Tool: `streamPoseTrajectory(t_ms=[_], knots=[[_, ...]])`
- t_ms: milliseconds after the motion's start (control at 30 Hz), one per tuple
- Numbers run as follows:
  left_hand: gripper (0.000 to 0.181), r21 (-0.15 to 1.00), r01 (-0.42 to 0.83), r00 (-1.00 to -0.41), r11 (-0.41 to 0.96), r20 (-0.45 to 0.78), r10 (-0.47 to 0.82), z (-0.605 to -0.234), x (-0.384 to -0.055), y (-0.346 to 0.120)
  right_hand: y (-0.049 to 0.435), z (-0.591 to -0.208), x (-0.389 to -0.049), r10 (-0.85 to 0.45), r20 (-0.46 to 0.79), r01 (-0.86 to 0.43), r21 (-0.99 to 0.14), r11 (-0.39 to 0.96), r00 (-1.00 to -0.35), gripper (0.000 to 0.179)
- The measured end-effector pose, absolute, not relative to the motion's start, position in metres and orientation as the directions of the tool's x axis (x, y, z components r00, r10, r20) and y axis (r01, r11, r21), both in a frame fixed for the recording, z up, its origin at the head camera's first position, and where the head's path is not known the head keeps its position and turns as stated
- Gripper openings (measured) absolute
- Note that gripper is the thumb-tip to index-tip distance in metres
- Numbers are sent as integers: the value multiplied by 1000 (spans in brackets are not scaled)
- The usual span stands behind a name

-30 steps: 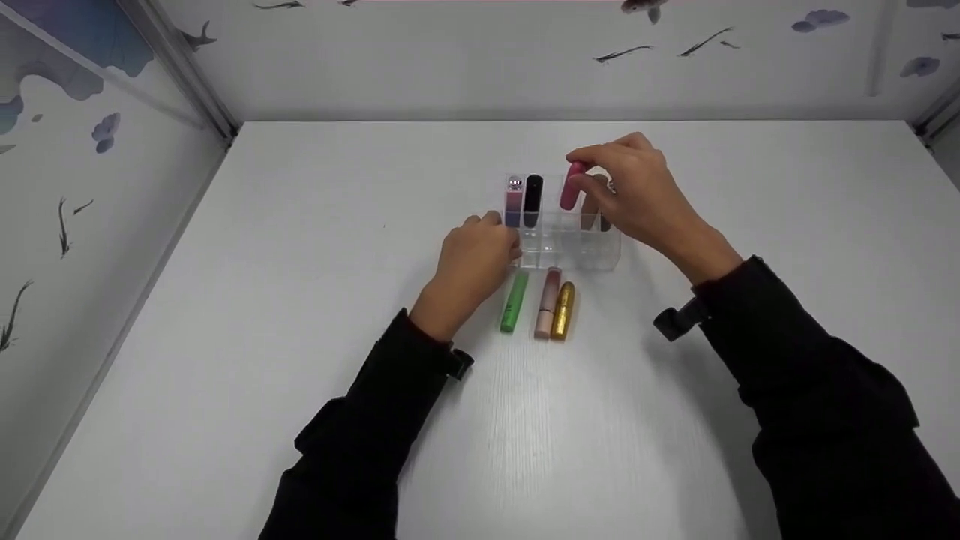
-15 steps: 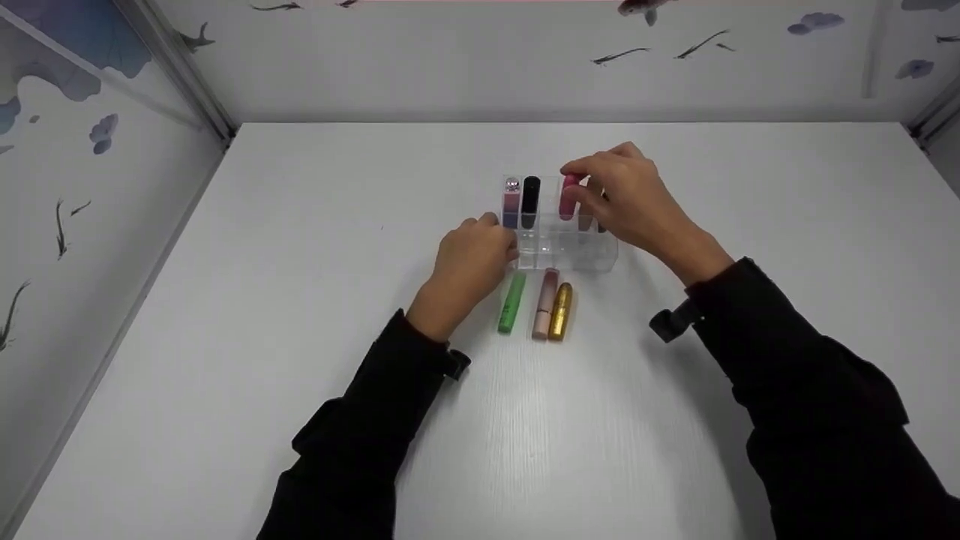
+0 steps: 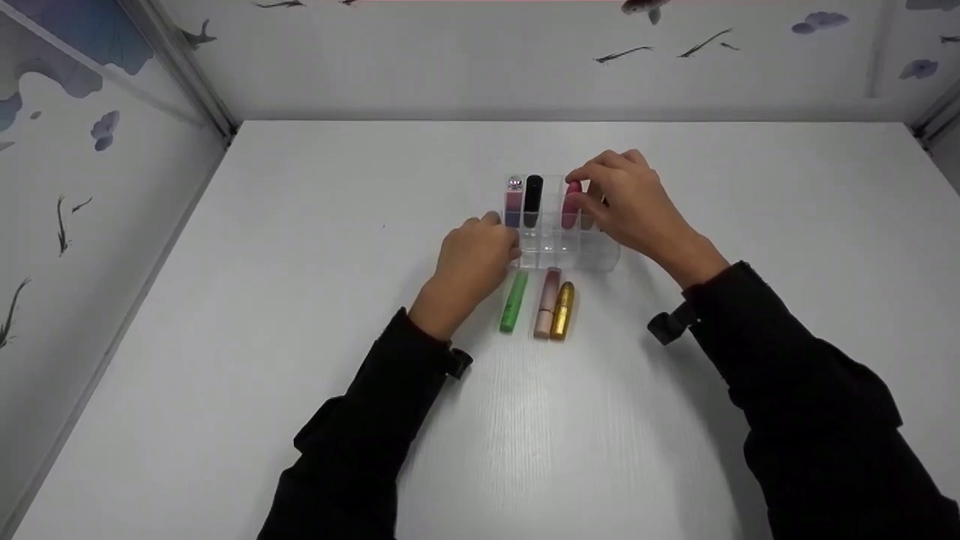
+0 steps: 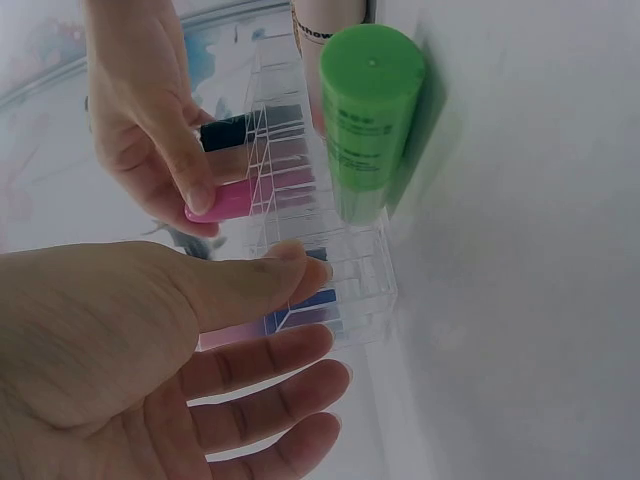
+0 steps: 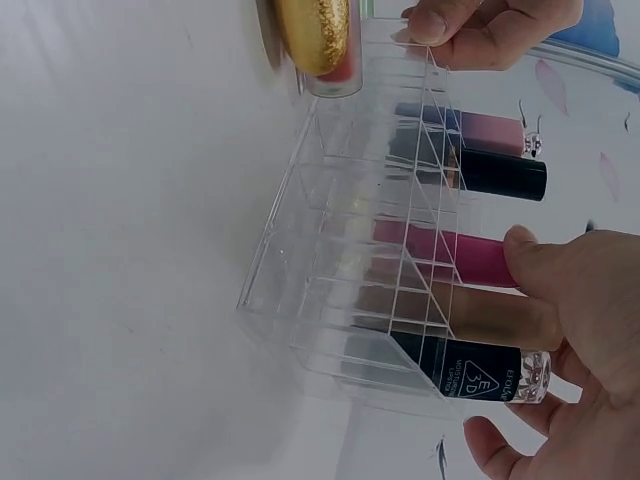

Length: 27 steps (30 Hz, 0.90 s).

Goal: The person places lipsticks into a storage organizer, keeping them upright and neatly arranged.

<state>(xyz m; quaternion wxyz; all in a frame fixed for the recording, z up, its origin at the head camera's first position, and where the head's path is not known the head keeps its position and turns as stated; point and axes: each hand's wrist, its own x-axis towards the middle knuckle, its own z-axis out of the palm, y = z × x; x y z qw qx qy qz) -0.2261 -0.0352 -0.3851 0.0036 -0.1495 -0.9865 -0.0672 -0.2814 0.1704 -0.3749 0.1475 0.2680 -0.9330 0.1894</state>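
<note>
Right hand (image 3: 630, 199): thumb and a finger pinched together on the top of the pink tube (image 5: 460, 252), other fingers loosely bent.
Left hand (image 3: 476, 255): thumb and forefinger closed on the left end of the clear box (image 3: 600, 255), other fingers loosely spread.
Pink tube, place: in a back-row compartment of the clear box, beside the brown tube (image 5: 500, 315).
Pink tube, direction: long axis close to upright, top end up and tipped slightly away from the person; sideways in both turned wrist views.
Pink tube, hard to make out: top partly covered by fingertips, lower part blurred through clear walls; contact with the compartment floor impossible to tell.
Brown tube: upright, mostly hidden by the right hand in the head view; contact with that hand unclear.
Lettered black tube (image 5: 480, 370): upright at the right end, clear faceted top, nearly lost behind the hand from above.
Left compartments: two-coloured tube (image 3: 514, 201) with a shiny cap, next to a plain black tube (image 3: 532, 199), both upright.
Table (image 3: 262, 262), before the box: green tube (image 3: 514, 302), pale pink tube (image 3: 547, 304) and gold tube (image 3: 562, 311) lying lengthwise towards it.
Black sleeves (image 3: 352, 420): cut off by the frame edge.
</note>
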Motion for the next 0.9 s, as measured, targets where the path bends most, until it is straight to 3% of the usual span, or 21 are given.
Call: streamPoseTrajectory(t_ms=[433, 900], knots=[[26, 110, 313, -950, 943, 43, 310, -388, -224, -36, 167, -378, -275, -372, 324, -467, -298, 833, -870, 28], [26, 142, 310, -951, 940, 31, 309, -386, -226, -36, 172, -380, -274, -382, 410, -517, -294, 804, -828, 36]])
